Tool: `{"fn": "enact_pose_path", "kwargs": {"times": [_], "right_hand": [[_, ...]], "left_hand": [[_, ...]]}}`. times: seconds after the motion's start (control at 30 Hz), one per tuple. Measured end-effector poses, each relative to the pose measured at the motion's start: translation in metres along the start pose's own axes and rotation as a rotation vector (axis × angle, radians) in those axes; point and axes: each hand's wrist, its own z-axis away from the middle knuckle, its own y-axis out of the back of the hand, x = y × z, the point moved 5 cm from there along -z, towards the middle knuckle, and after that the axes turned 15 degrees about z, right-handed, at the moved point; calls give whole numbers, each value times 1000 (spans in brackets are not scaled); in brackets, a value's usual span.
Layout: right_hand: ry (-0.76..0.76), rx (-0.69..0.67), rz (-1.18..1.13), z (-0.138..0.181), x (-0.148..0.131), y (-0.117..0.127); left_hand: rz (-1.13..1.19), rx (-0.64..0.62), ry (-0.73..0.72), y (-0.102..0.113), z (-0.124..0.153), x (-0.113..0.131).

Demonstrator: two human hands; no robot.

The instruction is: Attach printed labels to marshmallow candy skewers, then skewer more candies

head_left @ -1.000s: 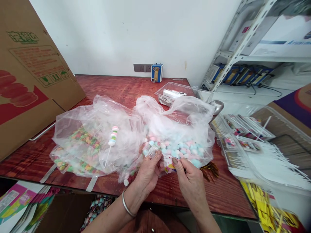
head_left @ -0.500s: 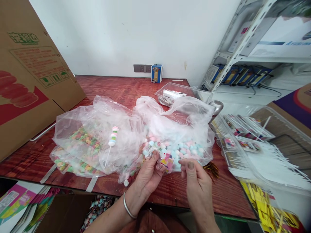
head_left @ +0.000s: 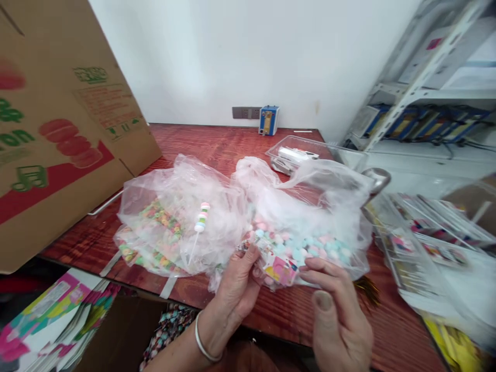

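Note:
My left hand (head_left: 240, 281), with a silver bangle at the wrist, pinches the edge of a small clear plastic packet (head_left: 281, 269) printed in pink and yellow. My right hand (head_left: 337, 310) is just right of the packet, its thumb apart from the fingers. Whether its fingertips touch the packet I cannot tell. Behind both hands spreads a clear bag of pink, blue and white candy balls (head_left: 300, 247). To the left lies a clear bag of coloured ring candies (head_left: 158, 217). On top of that bag rests a candy stick (head_left: 201, 217) with stacked pastel pieces.
A big cardboard box (head_left: 77, 134) stands at the left. At the back right are a clear plastic tray (head_left: 279, 150) and a metal scoop handle (head_left: 377, 178). Bins with white sticks and printed packets (head_left: 422, 227) sit at the right. Gold twist ties (head_left: 366, 290) lie near the table's front.
The camera has turned left, so everything sits further right in view. My right hand has gone from a closed pinch to thumb and fingers apart. The left still grips the packet.

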Motion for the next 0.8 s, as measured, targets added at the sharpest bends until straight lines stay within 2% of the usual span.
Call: {"fn": "enact_pose_path", "kwargs": {"times": [0.03,0.1,0.2,0.27,0.37,0.47,0.53,0.6,0.7,0.8], "right_hand": [[-32,-22,-27,-4,-3,-6],[-54,-180,-65,-14,-17,-34],[73,-527,-16,-21,-53,-101],[160,-673,171,-20,-74,-147],[166,-732,392,-17,-88,-200],[129,-694,405,-14,-85,-226],[112,-669,391,-11,-76,-229],[113,-655,360,-7,-66,-219],[144,-617,211,-1,-52,-184],[163,-585,29,2,-39,-137]], "left_hand": [[14,15,-64,1,3,22],[61,46,-245,4,11,75],[101,8,-553,10,30,153],[98,2,-689,18,41,189],[105,40,-754,37,47,214],[134,80,-722,58,42,219],[161,111,-673,68,32,219],[204,162,-608,76,20,216],[279,238,-498,82,-2,204],[290,239,-409,78,-21,186]]}}
